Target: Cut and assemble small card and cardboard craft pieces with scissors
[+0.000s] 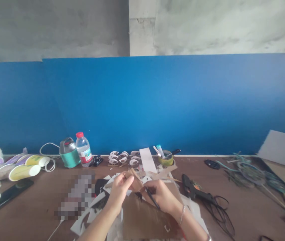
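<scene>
My left hand (120,190) is closed on a small piece of brown cardboard (136,180), thumb on top and fingers behind it. Closed round a slim black pen-like tool (152,198), my right hand (163,195) sits just right of the cardboard. The tool's tip meets the cardboard's lower edge; whether it is a pen or a knife I cannot tell. Under both hands lies a larger brown cardboard sheet (142,217) on top of white paper scraps (92,214).
White bird-head-shaped cutouts (113,156), a white strip (148,160) and a tape roll (166,160) holding pens lie behind. A glue gun (197,192) with a looped cord is right. A bottle (84,150), teal device (69,155) and paper cups (24,172) stand left.
</scene>
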{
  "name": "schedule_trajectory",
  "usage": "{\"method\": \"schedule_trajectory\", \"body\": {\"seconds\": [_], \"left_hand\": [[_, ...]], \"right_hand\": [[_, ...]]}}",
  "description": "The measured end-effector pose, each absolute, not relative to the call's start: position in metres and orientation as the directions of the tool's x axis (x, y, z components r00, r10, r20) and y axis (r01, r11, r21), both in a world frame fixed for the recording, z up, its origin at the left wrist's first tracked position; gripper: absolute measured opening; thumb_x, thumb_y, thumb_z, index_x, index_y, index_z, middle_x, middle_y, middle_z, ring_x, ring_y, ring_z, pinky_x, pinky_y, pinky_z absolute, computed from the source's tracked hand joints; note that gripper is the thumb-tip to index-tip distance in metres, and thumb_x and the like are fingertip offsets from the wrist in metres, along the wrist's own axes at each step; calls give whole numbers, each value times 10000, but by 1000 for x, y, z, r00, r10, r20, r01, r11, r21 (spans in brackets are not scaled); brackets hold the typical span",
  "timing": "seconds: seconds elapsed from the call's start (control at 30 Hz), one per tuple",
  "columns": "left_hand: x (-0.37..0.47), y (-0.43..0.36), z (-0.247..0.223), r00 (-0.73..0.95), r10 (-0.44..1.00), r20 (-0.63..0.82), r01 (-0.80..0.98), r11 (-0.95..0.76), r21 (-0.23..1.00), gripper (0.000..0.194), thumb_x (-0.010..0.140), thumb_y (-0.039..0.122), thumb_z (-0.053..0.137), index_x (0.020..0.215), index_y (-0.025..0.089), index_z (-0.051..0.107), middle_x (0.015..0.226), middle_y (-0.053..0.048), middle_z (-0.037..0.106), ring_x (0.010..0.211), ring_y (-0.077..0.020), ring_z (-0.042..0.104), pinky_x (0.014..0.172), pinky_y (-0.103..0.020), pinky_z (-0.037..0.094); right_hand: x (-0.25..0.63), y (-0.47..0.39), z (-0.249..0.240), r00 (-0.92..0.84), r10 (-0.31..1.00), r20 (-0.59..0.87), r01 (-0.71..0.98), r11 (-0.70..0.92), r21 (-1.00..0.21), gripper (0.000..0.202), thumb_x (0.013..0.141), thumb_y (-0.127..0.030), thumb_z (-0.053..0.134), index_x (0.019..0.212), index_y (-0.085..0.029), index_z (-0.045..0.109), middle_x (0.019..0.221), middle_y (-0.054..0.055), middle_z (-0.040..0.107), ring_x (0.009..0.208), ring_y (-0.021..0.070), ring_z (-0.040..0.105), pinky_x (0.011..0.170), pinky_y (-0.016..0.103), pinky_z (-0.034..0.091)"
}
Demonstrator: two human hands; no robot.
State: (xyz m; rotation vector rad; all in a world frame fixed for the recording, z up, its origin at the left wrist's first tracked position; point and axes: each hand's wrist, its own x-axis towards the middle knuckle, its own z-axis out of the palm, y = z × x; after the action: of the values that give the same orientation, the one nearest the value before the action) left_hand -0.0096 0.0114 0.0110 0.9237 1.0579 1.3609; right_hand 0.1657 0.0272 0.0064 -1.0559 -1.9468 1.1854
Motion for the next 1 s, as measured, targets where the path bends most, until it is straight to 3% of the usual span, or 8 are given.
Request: {"method": "schedule_trajectory", "body": {"seconds": [0.1, 0.23, 0.47, 0.77, 0.9, 1.0], "left_hand": [[-9, 14, 6, -108, 993, -44, -267, 14, 964, 302, 639, 402, 763, 792, 160, 667, 685, -24, 699, 644, -186, 653, 606, -258, 492], [-5, 13, 5, -34, 999, -2, -225, -6, 974, 290, 653, 419, 745, 761, 162, 663, 657, -21, 672, 624, -181, 627, 578, -254, 483], [3, 8, 8, -123, 992, -15, -260, -18, 966, 308, 610, 408, 766, 758, 158, 668, 655, -21, 670, 600, -169, 599, 528, -236, 450], [3, 5, 14, -69, 995, -71, -382, 39, 923, 315, 602, 356, 795, 795, 140, 671, 669, -27, 686, 593, -159, 610, 528, -238, 451], [5, 4, 16, -37, 998, -51, -361, 34, 932, 282, 613, 349, 790, 756, 138, 669, 644, -21, 678, 586, -155, 603, 538, -234, 449], [7, 2, 16, -35, 998, -45, -359, 29, 933, 267, 617, 344, 789, 748, 141, 675, 689, -28, 700, 641, -164, 620, 600, -239, 464]], "right_hand": [[168, 29, 6, -492, 867, 82, 335, 275, -901, 123, 713, -213, 617, 674, -121, 689, 540, -34, 494, 504, 80, 367, 475, 196, 278], [167, 28, 9, -496, 863, 100, 354, 306, -884, 55, 663, -160, 625, 647, -120, 659, 559, -37, 508, 527, 86, 395, 496, 193, 305], [163, 27, 5, -519, 845, 129, 202, 268, -942, 123, 708, -228, 651, 663, -114, 641, 602, -17, 555, 586, 107, 465, 551, 195, 380], [163, 27, 3, -487, 865, 118, 260, 273, -926, 99, 695, -175, 638, 619, -112, 629, 543, -45, 459, 515, 71, 360, 484, 189, 286], [160, 25, 6, -480, 872, 97, 192, 211, -958, 39, 654, -150, 666, 671, -122, 646, 577, -34, 520, 570, 101, 456, 534, 194, 366], [158, 24, 7, -493, 864, 103, 101, 175, -979, 103, 630, -125, 672, 732, -130, 659, 608, -28, 559, 635, 132, 519, 589, 208, 419]]}}
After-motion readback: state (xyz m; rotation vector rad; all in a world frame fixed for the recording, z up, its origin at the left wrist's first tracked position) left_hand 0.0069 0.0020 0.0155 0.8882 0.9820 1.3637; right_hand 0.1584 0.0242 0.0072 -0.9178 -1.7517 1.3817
